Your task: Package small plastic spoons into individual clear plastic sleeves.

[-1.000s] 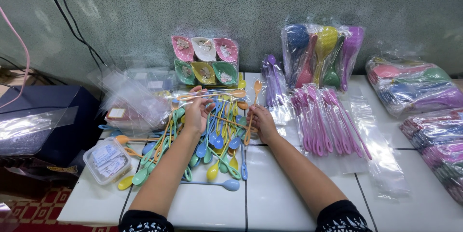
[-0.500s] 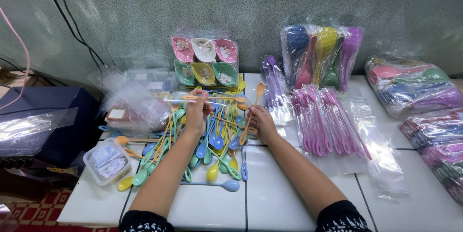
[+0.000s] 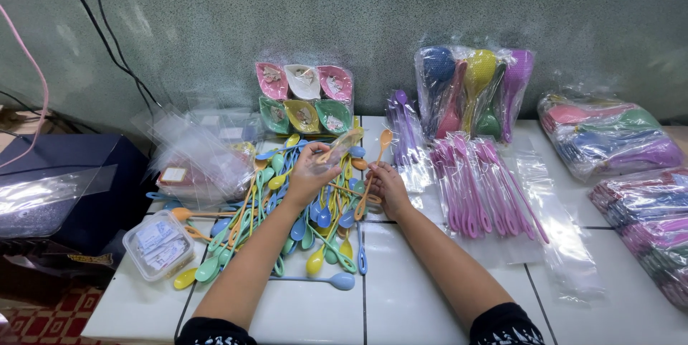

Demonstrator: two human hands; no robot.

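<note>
A heap of long-handled plastic spoons [image 3: 287, 223] in blue, green, yellow and orange lies on the white tiled table [image 3: 401, 302]. My left hand [image 3: 309, 173] is over the heap and grips a thin clear plastic sleeve [image 3: 337, 148] that points up to the right. My right hand [image 3: 387, 186] rests on the heap's right side with an orange spoon [image 3: 376, 166] in its fingers, its bowl pointing away from me.
Pink spoons in clear sleeves [image 3: 476, 184] lie to the right. Leaf-shaped dishes in a pack [image 3: 304, 98] and bagged ladles [image 3: 473, 90] stand against the wall. Wrapped bundles [image 3: 609, 137] fill the far right. A small clear box [image 3: 158, 245] and loose bags [image 3: 197, 151] sit on the left.
My left hand has lifted the clear sleeve up off the heap and tilted it. My right hand has picked out an orange spoon and moved slightly toward me.
</note>
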